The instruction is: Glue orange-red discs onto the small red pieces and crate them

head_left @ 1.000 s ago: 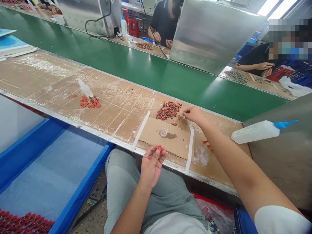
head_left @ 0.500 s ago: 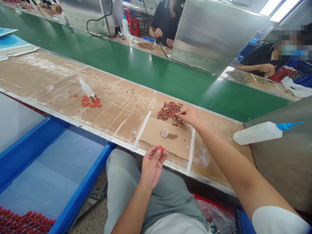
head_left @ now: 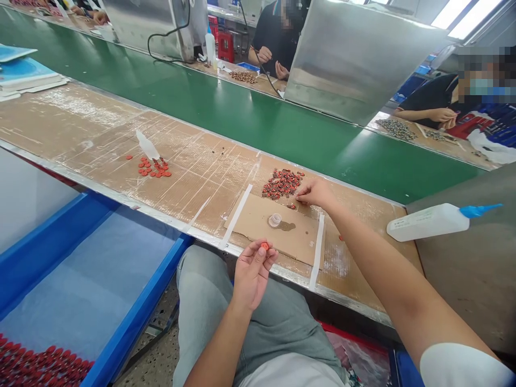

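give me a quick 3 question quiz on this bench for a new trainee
1. What is the left hand holding?
2. True or false: the small clear cup stands on the cardboard sheet.
3. Which is nearest the right hand?
A. the pile of red parts
B. the bottle with the blue nozzle
C. the red discs

Key: 1. a small red part; 2. true; 3. A
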The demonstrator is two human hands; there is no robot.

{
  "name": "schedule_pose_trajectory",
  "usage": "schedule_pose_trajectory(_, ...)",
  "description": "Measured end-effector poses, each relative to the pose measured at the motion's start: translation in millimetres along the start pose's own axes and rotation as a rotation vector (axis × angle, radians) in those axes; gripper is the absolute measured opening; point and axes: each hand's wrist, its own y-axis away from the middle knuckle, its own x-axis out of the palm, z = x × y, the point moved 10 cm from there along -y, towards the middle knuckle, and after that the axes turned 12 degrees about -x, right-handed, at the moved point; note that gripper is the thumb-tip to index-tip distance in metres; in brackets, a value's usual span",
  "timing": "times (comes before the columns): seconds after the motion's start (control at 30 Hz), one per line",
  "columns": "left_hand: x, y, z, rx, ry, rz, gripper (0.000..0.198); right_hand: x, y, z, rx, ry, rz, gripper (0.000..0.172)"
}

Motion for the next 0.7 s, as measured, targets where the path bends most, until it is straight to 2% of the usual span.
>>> schedule_pose_trajectory(0.23,3.0,0,4,-0.019,0.003,0.008,0.017,-5,0,6,-0.006,0.116,0.017,0.016)
schedule_pose_trajectory(0.4,2.1,1,3,-0.019,-0.002,-0.003,0.018,-3,-7,10,-0.042,0.082,0.049,0.010)
schedule_pose_trajectory(0.5,2.4,2,2,-0.014,-0.005,0.000,0.017,-8,-6,11,-0.059,0.037,0.019,0.009)
schedule_pose_trajectory(0.57,2.6,2,1,-0.012,-0.004,0.002,0.017,-13,4,14,-0.085,-0.012,-0.037,0.006)
schedule_pose_trajectory(0.7,1.6,3,-2,-0.010,0.003,0.009,0.017,-10,44,20,-0.136,-0.153,-0.183,0.021)
